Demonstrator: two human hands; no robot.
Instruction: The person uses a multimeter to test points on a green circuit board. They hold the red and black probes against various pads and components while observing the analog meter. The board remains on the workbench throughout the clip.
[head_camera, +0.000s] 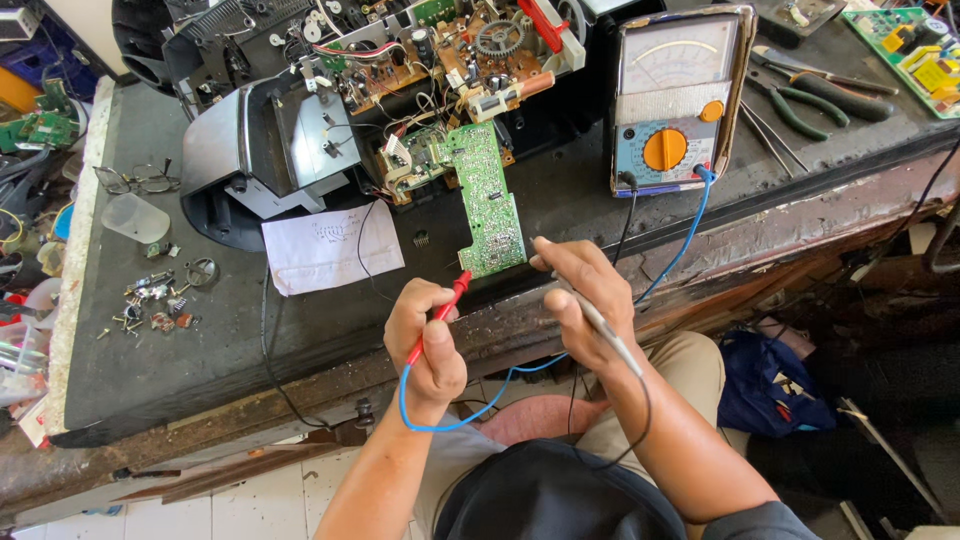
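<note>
Two hands work at the near edge of a dark workbench (150, 360). Left hand (425, 340) is closed around a red test probe (440, 312), its tip just beside the lower corner of a green circuit board (490, 200). Right hand (585, 295) is clamped on a grey probe (605, 335), fingertips touching the board's lower edge. Behind stand an analogue multimeter (675, 100) and an opened device chassis (400, 70); a paper sheet (325, 250) lies left of the board.

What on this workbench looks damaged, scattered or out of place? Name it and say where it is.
The device at the back lies opened, its boards and wires spilling out. A green circuit board hangs from it. Loose screws lie scattered at the left.
</note>
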